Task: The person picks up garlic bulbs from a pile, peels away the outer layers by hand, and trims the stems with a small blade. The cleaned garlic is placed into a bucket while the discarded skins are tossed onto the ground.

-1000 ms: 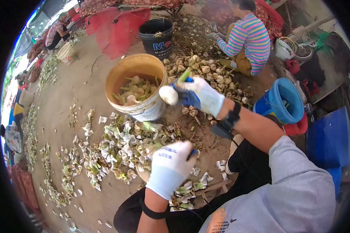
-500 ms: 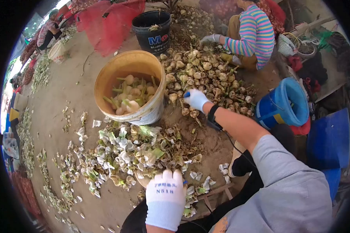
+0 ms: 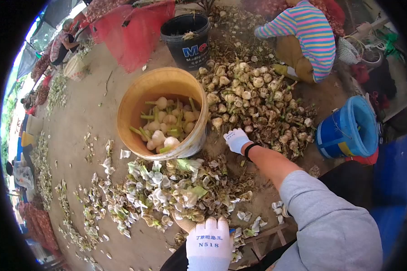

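My right hand, in a white printed glove, reaches to the near edge of a heap of garlic bulbs. Its fingers point down and curl, and what they hold, if anything, is hidden. Close to my lap is my left hand, also gloved, back upward and fingers bent under. A small blue bit shows at its thumb side; I cannot make out what it belongs to. Left of my right hand stands a yellowish bucket with peeled, trimmed garlic bulbs inside. Peeled-off garlic skins lie between bucket and left hand.
Behind the bucket stands a black bucket; at right, a blue bucket. A co-worker in a striped top crouches beyond the heap. Another person sits far left. Red netting lies at the back.
My right hand has turned back-up and shifted slightly right and down at the heap's edge; its blue bit no longer shows. The view has shifted. The co-worker's outstretched hand is no longer visible.
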The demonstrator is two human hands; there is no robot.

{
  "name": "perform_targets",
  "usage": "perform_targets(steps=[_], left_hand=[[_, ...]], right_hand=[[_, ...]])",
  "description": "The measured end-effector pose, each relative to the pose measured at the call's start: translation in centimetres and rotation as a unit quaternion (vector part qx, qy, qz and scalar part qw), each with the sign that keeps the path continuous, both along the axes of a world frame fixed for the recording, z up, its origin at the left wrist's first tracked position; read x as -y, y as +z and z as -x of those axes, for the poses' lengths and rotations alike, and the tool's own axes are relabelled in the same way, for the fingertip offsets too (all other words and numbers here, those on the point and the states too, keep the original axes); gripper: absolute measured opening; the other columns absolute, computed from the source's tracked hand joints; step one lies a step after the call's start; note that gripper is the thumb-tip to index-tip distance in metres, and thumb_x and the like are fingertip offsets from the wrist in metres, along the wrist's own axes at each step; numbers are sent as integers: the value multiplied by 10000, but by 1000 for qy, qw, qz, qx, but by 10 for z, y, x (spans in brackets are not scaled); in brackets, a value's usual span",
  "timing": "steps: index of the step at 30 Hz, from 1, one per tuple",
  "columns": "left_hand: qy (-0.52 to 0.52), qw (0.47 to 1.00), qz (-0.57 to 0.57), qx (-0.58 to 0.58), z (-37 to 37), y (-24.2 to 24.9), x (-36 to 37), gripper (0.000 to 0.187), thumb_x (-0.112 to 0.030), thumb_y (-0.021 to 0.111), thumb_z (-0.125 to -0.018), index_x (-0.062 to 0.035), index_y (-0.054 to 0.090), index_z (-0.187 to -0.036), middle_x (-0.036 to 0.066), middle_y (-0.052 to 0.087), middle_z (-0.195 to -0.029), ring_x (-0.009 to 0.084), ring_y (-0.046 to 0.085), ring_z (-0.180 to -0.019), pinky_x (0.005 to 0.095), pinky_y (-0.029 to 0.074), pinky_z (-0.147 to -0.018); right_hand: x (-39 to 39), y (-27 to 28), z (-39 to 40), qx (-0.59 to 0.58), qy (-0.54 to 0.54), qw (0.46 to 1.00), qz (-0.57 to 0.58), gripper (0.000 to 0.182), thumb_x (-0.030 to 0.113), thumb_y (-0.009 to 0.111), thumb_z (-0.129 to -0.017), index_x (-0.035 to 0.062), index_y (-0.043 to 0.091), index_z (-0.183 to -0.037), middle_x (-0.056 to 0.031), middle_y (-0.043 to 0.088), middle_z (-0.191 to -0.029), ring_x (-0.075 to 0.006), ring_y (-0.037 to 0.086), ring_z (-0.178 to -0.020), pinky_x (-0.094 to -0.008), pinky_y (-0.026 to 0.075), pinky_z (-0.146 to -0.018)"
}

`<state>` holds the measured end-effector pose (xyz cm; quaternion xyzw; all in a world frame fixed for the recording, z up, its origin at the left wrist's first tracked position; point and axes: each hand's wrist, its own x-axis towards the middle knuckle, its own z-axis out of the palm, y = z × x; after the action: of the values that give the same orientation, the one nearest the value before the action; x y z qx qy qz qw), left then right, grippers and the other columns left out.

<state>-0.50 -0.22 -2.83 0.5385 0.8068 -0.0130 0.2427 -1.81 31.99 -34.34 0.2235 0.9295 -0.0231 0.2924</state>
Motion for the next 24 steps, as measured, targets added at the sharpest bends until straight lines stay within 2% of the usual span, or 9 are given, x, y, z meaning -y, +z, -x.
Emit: perform_targets(steps=[4,5,7,9,10,15,16,17,24], left_hand=[[-5,999,-44,-8,3,1,0,405,-318,773,-865,-78,660,-1171,99,650,-1044,280,680,-958,412,565,-792],[9,997,-75,-7,3,7,-1,373,-305,762,-877,-75,657,-1152,111,653,-1034,292,682,-950,423,564,-791],[79,981,-178,18,3,15,-5,236,-219,772,-893,-53,670,-1025,150,660,-932,351,660,-876,471,527,-769],[124,950,-277,70,4,20,-11,196,-159,777,-885,-22,675,-982,165,667,-906,360,659,-849,452,520,-764],[136,930,-327,96,2,28,-16,174,-95,787,-862,0,673,-954,172,670,-890,361,661,-834,426,516,-748],[87,886,-438,125,-24,36,-32,233,-96,818,-807,-31,627,-924,153,623,-900,378,630,-841,472,511,-729],[62,889,-448,74,-29,34,-33,224,-64,814,-793,-22,626,-909,153,625,-884,374,628,-821,457,503,-710],[36,888,-458,24,-34,30,-36,217,-33,809,-779,-13,626,-893,152,628,-868,371,627,-801,442,495,-690],[17,880,-473,21,-46,11,-49,256,6,778,-708,-24,552,-825,158,545,-802,401,570,-752,472,465,-659]], right_hand=[[-11,55,-19,-185,-147,943,234,450,238,692,-997,0,595,-1365,-192,716,-1219,-334,693,-1068,-438,549,-895],[-12,73,-27,-286,-170,885,327,440,247,703,-992,-11,612,-1337,-191,723,-1186,-324,703,-1029,-430,557,-868],[-3,147,-45,-293,-208,802,478,358,146,718,-991,-20,625,-1294,-111,720,-1093,-175,682,-924,-375,585,-808],[9,194,-65,-332,-236,636,656,375,62,722,-978,-6,621,-1333,-70,720,-1159,-170,703,-979,-347,625,-821],[17,228,-78,-318,-205,615,692,454,109,754,-972,-7,602,-1385,-64,715,-1215,-157,696,-1039,-328,610,-864],[63,315,-139,-360,-115,612,695,565,215,779,-973,13,570,-1458,-60,701,-1295,-114,633,-1159,-292,534,-1007],[67,325,-150,-349,-87,674,645,595,250,785,-971,26,559,-1473,-62,693,-1316,-132,622,-1195,-322,504,-1066],[76,329,-157,-374,-60,678,630,625,258,799,-959,36,549,-1486,-65,693,-1325,-141,618,-1211,-336,484,-1093],[107,332,-176,-436,-143,670,583,481,90,775,-939,11,599,-1380,-75,705,-1261,-124,636,-1168,-323,502,-1059]])
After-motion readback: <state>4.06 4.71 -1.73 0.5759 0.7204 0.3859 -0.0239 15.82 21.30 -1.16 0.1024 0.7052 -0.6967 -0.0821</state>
